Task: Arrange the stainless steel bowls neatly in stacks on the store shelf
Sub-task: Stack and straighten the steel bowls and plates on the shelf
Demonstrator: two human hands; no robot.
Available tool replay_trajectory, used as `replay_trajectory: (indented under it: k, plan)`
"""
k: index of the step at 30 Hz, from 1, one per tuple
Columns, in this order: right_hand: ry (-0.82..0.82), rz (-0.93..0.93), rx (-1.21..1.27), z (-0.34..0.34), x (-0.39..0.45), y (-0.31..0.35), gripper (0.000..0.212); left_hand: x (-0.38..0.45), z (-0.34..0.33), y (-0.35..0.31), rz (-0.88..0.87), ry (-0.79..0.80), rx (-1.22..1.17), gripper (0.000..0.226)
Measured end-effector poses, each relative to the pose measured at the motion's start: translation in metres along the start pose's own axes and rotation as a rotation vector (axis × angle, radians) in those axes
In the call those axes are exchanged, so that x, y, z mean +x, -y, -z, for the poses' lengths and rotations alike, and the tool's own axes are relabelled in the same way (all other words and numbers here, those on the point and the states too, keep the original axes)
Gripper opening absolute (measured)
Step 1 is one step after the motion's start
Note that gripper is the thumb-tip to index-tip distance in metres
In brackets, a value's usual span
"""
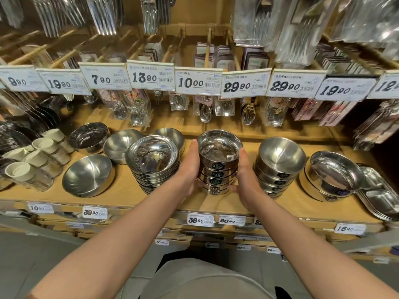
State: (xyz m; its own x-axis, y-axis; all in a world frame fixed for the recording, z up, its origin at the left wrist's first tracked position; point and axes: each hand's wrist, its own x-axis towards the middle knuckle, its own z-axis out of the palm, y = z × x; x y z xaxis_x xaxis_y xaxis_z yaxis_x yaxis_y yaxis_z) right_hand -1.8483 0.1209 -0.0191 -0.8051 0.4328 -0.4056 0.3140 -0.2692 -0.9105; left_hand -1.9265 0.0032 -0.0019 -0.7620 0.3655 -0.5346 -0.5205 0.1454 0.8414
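Steel bowl stack [218, 167] clasped between left hand [190, 167] and right hand [246, 175], seemingly upright.

A wooden store shelf [121, 190] is fronted by price tags [200, 220]; packaged cutlery [254, 20] is hung above, and grey floor [32, 266] is seen below.

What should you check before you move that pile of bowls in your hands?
1. Left hand flat on the pile's side: ok.
2. Right hand flat on the other side: ok.
3. Held pile straight, bowls nested: ok.
4. Clear of the left stack: ok, a gap shows.
5. Clear of the right stack: ok, a gap shows.
6. Pile resting on the shelf or lifted: cannot tell.
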Motion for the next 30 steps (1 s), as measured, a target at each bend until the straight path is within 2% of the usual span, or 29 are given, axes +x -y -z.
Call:
replay_trajectory:
  k: [3, 8, 14, 17, 20, 23, 26, 30]
  plan:
    - [-0.016, -0.013, -0.006, 0.0, 0.0, 0.001, 0.048, -0.004, 0.002, -0.001, -0.013, 0.044, 0.018, 0.065]
    - [-0.057, -0.011, -0.07, -0.004, -0.009, 0.011, 0.037, -0.007, 0.002, -0.004, -0.032, 0.014, -0.022, 0.062]
    - [-0.116, -0.052, -0.145, -0.004, -0.017, 0.015, 0.064, -0.009, 0.01, -0.005, -0.024, -0.06, 0.009, 0.041]
    - [-0.131, -0.05, -0.167, -0.001, -0.021, 0.016, 0.062, -0.015, 0.014, -0.009, -0.051, -0.089, 0.015, 0.03]
    - [-0.14, 0.005, -0.163, 0.002, -0.023, 0.014, 0.045, -0.023, 0.015, -0.016, -0.044, -0.081, -0.058, 0.036]
    - [-0.135, 0.023, -0.169, 0.004, -0.023, 0.013, 0.047, -0.025, 0.014, -0.022, -0.026, -0.085, -0.028, 0.045]
    - [-0.123, 0.013, -0.19, 0.005, -0.024, 0.015, 0.052, -0.025, 0.014, -0.026, -0.021, -0.09, 0.035, 0.024]
    - [-0.136, -0.004, -0.176, 0.005, -0.03, 0.018, 0.059, -0.032, 0.016, -0.028, -0.064, -0.103, 0.016, 0.021]
